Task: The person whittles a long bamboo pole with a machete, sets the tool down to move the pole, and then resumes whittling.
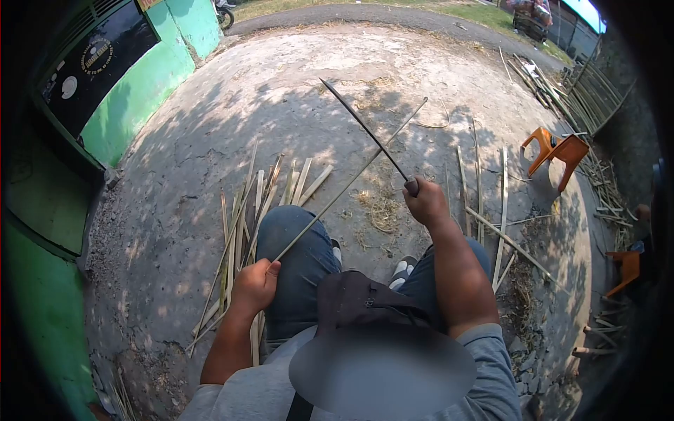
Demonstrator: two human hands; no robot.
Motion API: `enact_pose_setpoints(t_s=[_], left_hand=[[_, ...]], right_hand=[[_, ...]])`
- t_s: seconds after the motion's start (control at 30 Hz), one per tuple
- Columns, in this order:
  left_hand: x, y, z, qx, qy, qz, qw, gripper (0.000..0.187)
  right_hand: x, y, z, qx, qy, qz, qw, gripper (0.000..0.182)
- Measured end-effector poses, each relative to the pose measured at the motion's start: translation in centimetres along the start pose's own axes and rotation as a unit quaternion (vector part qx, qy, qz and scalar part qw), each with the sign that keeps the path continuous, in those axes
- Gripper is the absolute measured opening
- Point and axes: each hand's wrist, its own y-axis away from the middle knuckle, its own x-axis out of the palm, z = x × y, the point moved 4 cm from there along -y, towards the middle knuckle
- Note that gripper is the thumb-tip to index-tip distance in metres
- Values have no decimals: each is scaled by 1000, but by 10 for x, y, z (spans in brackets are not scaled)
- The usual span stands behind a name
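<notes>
My right hand (pixel 428 203) is wrapped round the dark handle of a long knife (pixel 357 119), its narrow blade slanting up to the left. In my left hand (pixel 255 286), resting by my left knee, is the lower end of a thin bamboo strip (pixel 326 208) that runs up to the right. Blade and strip cross in front of me, the knife overlapping the strip in this view. Split bamboo pieces (pixel 263 188) lie in a loose pile beside my left leg. More long strips (pixel 503 203) are spread on the ground to my right.
Thin shavings (pixel 382 212) lie on the cracked concrete between my feet. An orange plastic stool (pixel 566 151) stands at the right, near heaped bamboo (pixel 540 83). Another person sits at the right edge, partly visible. A green wall (pixel 151 98) borders the left side.
</notes>
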Motion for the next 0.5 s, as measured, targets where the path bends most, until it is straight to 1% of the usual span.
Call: enact_pose_setpoints(t_s=[0.07, 0.13, 0.23, 0.27, 0.37, 0.4, 0.5], left_hand=[[-2, -2, -3, -5, -6, 7, 1000, 56], [-3, -3, -4, -8, -1, 11, 1000, 56], [-1, -2, -1, -7, -3, 6, 1000, 55], [-1, -3, 0, -4, -2, 5, 1000, 55], [1, 0, 5, 6, 2, -3, 1000, 55], [3, 0, 7, 10, 5, -8, 1000, 55], [4, 2, 9, 16, 12, -20, 1000, 55]], right_hand=[[5, 3, -5, -14, 16, 17, 1000, 18], [8, 7, 7, -33, 41, 44, 998, 19], [19, 17, 32, -126, 77, 86, 985, 20], [22, 22, 43, -171, 75, 89, 978, 18], [31, 31, 68, -250, 119, 109, 955, 17], [31, 30, 70, -265, 108, 95, 954, 15], [27, 16, 56, -249, 112, 51, 961, 16]])
